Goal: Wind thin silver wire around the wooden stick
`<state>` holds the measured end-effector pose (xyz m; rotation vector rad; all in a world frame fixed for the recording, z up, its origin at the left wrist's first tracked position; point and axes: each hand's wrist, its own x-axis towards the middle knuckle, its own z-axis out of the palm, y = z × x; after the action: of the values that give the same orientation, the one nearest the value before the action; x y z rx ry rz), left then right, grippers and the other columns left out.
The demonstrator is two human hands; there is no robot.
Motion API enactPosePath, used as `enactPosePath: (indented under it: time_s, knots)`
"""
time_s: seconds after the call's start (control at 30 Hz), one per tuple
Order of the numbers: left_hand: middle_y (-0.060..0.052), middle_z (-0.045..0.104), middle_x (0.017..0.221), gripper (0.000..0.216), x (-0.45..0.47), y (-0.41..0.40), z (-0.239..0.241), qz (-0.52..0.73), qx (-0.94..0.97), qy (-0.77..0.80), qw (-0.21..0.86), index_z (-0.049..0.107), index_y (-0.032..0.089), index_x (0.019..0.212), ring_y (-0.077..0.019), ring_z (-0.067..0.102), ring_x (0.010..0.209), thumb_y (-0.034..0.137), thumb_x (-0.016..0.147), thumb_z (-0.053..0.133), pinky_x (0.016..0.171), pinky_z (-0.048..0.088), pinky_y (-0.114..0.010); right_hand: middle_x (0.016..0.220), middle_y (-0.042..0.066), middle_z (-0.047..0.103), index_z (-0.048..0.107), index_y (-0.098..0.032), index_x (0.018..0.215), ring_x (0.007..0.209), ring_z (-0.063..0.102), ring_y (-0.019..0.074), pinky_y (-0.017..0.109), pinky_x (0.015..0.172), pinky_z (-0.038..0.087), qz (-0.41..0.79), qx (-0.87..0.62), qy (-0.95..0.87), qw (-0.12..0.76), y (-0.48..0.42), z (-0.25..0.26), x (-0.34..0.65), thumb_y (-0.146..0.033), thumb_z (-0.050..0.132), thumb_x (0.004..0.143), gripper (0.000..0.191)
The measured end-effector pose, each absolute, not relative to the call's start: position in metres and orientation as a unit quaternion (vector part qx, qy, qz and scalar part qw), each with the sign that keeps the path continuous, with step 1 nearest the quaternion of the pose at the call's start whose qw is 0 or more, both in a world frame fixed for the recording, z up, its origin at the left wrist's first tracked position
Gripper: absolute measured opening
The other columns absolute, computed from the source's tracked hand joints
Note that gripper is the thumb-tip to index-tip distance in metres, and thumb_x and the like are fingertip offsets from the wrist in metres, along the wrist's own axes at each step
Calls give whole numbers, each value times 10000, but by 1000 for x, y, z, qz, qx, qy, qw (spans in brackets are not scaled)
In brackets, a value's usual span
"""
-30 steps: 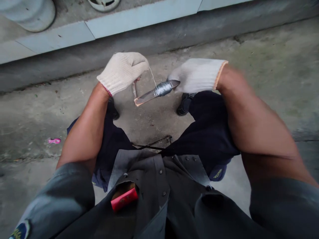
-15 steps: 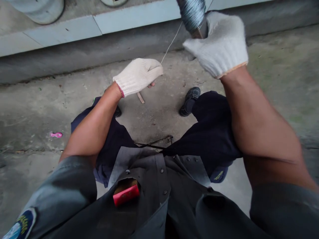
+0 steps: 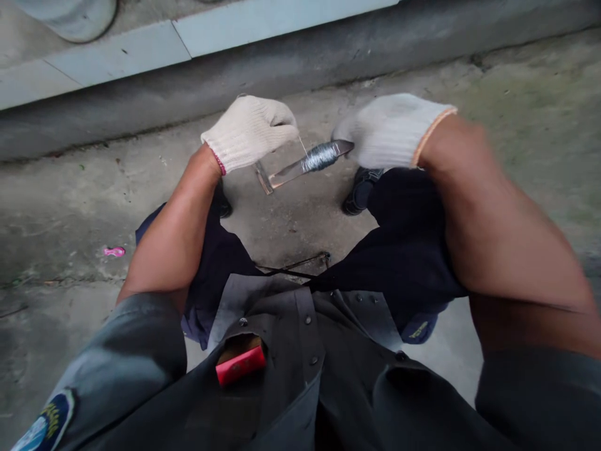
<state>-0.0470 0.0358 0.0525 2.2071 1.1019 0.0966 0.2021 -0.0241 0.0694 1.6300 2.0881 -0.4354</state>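
My left hand [image 3: 253, 133], in a cream knitted glove, is closed in a pinch on a thin pale strand of wire [image 3: 303, 145]. The strand runs a short way down to a wooden stick wound with shiny grey wire [image 3: 322, 156]. My right hand [image 3: 389, 130], in a white knitted glove, is closed around the stick's right end, its fingertips blurred. The stick slants down to the left, between both hands. Just below my left hand shows a short flat wooden piece [image 3: 263, 178], meeting the stick's left end in view; I cannot tell whether they are joined.
A low ledge faced with pale tiles [image 3: 263, 31] runs along the far side, with a rounded whitish container [image 3: 77, 15] on it. A small pink object [image 3: 114, 252] lies on the concrete floor [image 3: 56, 213] at left. A red box [image 3: 241, 365] sits in my shirt pocket.
My right hand has come down and to the left with the wire-wound stick, which has swung from upright to slanting. The strand between my hands is much shorter. My left hand has shifted slightly left.
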Motion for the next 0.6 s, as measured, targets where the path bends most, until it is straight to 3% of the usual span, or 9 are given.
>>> enactPosePath:
  time_s: [0.07, 0.17, 0.33, 0.47, 0.6]
  knots:
    - [20, 853, 967, 266, -50, 36, 53, 32, 827, 433, 357, 840, 362, 1023, -253, 640, 1063, 550, 1011, 653, 994, 517, -396, 883, 36, 755, 793, -269, 1005, 691, 596, 205, 356, 720, 476, -203, 571, 779, 164, -27, 73, 210, -334, 648, 933, 174]
    - [15, 844, 916, 319, -50, 32, 57, 40, 793, 441, 417, 808, 373, 1013, -261, 643, 1022, 643, 1017, 638, 963, 554, -416, 814, 13, 701, 721, -257, 931, 719, 583, 204, 347, 728, 464, -233, 582, 777, 65, -30, 81, 215, -518, 685, 920, 263]
    - [12, 837, 909, 344, -42, 20, 63, 112, 790, 413, 438, 777, 366, 1007, -219, 668, 868, 564, 1092, 509, 934, 573, -381, 942, 103, 744, 726, -256, 1051, 893, 689, 293, 385, 787, 512, -178, 662, 727, -33, -28, 89, 207, -642, 639, 932, 413]
    - [-3, 789, 843, 355, -37, 17, 57, 98, 827, 382, 400, 762, 296, 888, -193, 675, 795, 408, 1093, 495, 853, 540, -355, 1237, 222, 781, 756, -262, 1291, 1141, 724, 413, 477, 971, 553, -98, 723, 683, -36, -21, 86, 209, -637, 527, 1006, 524]
    - [0, 752, 782, 333, -32, 17, 52, 54, 840, 374, 389, 808, 223, 983, -197, 696, 740, 332, 1093, 514, 805, 503, -349, 1357, 276, 752, 724, -232, 1467, 1287, 714, 461, 552, 1020, 558, -42, 749, 662, -4, -15, 80, 215, -491, 459, 1070, 543]
